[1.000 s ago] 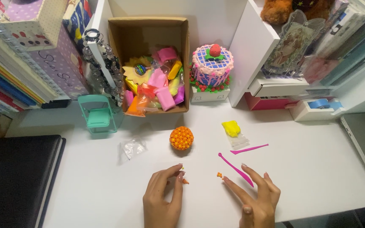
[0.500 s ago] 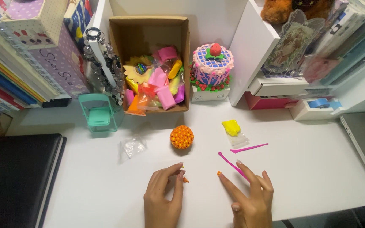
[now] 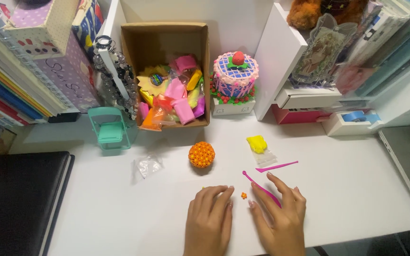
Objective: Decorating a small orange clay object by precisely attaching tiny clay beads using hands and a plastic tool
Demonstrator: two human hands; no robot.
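**Two hands close in on a tiny orange clay piece on a white surface**

Far to the left of the hands, a black notebook (image 3: 17, 201) lies flat at the near edge of the white surface (image 3: 357, 189), out of the working area. Ahead and left of the left hand stands a small mint-green folding chair (image 3: 109, 128), and nearer lies a crumpled clear plastic bag (image 3: 146, 166), set aside but within reach.

The left hand (image 3: 209, 223) rests palm down, fingers loosely extended and together, gripping nothing; its fingertips sit just left of a tiny orange clay piece (image 3: 244, 195). Directly ahead of that hand, close by, sits an orange ball studded with small dots (image 3: 201, 154), probably kept near so such pieces can be added to it. Further ahead, against the back wall, an open cardboard box (image 3: 169, 71) holds bright clay packets, and beside it stands a decorated clay cake (image 3: 235, 76).

The right hand (image 3: 281, 215) also lies open and flat, fingers spread, its index fingertip just right of the orange piece. A thin pink modelling tool (image 3: 261, 187) runs partly beneath its fingers; whether the hand presses on it is unclear. Just ahead lie a second pink tool (image 3: 277, 166) and a yellow clay lump (image 3: 257, 143) on clear wrap.

To the right of the hands the surface lies bare as far as a grey edge, and the near edge is close beneath the wrists.
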